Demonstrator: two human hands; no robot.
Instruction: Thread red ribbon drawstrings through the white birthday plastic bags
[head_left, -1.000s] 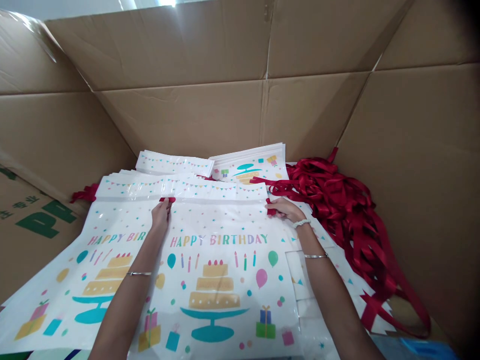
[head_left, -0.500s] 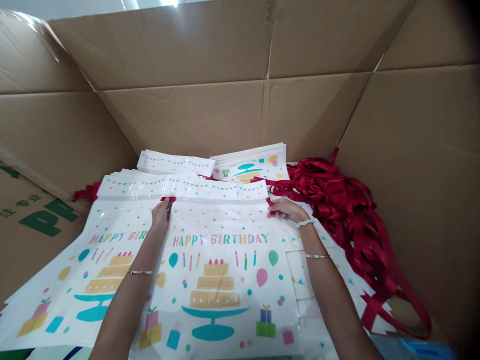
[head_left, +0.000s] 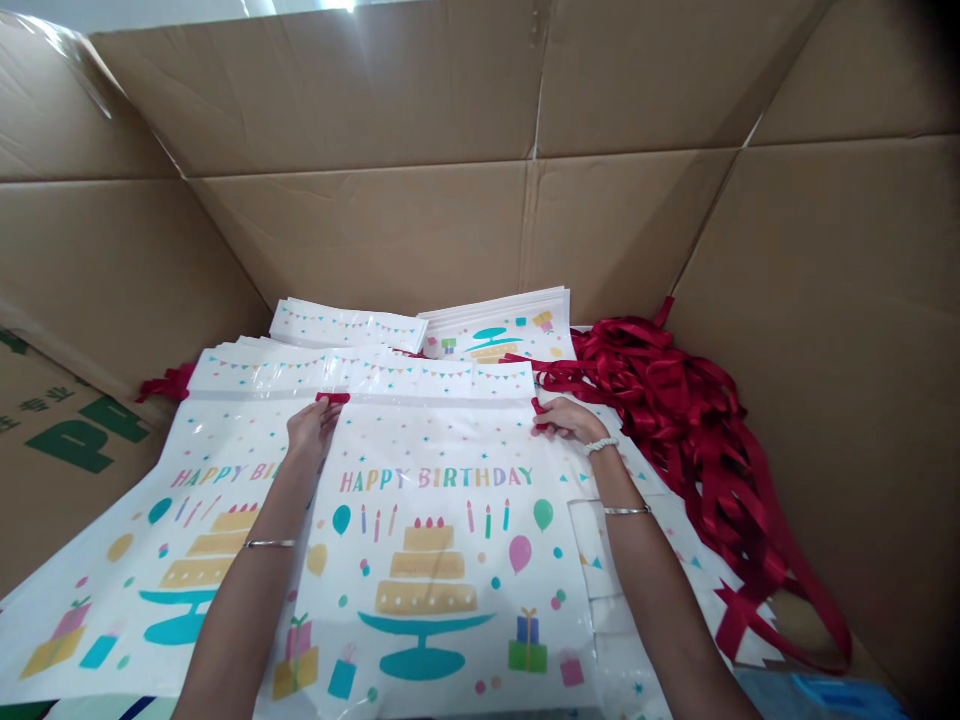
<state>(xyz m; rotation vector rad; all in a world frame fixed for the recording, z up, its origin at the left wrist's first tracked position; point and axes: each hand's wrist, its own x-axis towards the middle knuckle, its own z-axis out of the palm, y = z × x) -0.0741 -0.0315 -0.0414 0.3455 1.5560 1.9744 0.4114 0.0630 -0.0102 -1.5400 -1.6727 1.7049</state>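
Bag [head_left: 427, 520], flat glossy white plastic printed "HAPPY BIRTHDAY", atop a stack inside a corrugated box [head_left: 375, 230]. Left hand [head_left: 309, 432] fingertips pinch red ribbon tab at the bag's top left; right hand [head_left: 566, 420] pinches the top right tab. Satin ribbons [head_left: 675, 400] heaped right.

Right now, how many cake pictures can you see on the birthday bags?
3: one on the top bag between the hands, one on the bag to its left, one small at the back. Stacked bags underneath may hide more.

hands: 2 [head_left: 309, 432] [head_left: 566, 420] | bracelets: 3 [head_left: 269, 543] | cardboard box: 1 [head_left: 375, 230]
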